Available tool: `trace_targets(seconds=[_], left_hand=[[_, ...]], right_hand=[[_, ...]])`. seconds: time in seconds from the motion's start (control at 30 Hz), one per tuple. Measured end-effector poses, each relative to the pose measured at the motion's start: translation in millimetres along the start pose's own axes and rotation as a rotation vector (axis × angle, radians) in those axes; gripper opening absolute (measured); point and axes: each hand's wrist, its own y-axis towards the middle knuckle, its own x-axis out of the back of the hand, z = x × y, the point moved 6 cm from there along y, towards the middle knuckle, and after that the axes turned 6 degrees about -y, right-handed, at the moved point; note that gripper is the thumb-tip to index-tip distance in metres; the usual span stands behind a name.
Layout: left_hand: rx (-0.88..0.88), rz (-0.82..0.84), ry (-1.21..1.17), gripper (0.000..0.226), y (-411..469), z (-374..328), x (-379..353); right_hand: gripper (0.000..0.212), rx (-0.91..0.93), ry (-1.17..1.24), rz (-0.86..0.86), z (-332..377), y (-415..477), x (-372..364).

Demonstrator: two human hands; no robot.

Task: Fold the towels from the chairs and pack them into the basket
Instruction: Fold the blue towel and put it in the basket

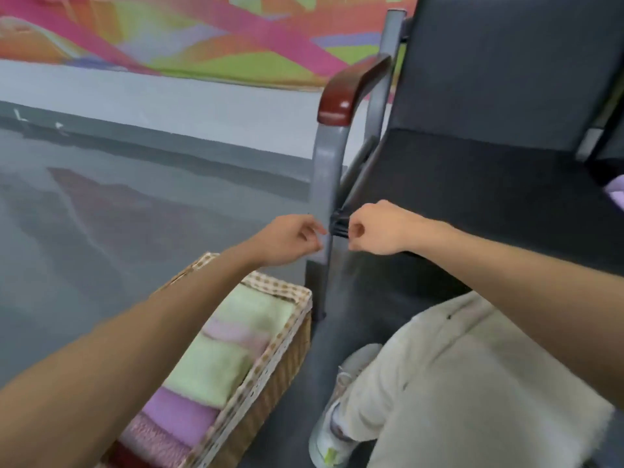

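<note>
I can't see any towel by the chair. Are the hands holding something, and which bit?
Nothing shows in either one. The left hand and right hand have curled fingers, either side of the chair's grey leg, no towel between them.

Bright mural [202, 38] (pink, green) above grey floor [101, 214].

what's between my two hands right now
The chair's grey leg stands upright between the left hand and the right hand, as the head view shows.

A head-worn camera is looking forward and down, close behind the left hand [290, 239] and right hand [378, 228], both stretched ahead.
</note>
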Motion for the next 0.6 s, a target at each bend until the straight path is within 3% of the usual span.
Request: trace_targets(seconds=[0.2,0.33,0.5,0.6], left_hand=[[-0.229,-0.001,-0.135,0.011,76,-164,-41],[-0.35,0.083,-0.117,0.012,119,-267,-99],[-0.415,0.209,-0.092,0.014,169,-345,-181],[-0.453,0.282,-0.08,0.012,192,-377,-232]], right_hand=[[0.008,-0.335,0.094,-0.179,-167,-103,47],[0.007,-0.546,0.087,-0.241,-268,-179,47],[0.041,-0.774,0.066,-0.428,-368,-250,33],[0.022,-0.965,0.14,-0.479,-424,-288,13]])
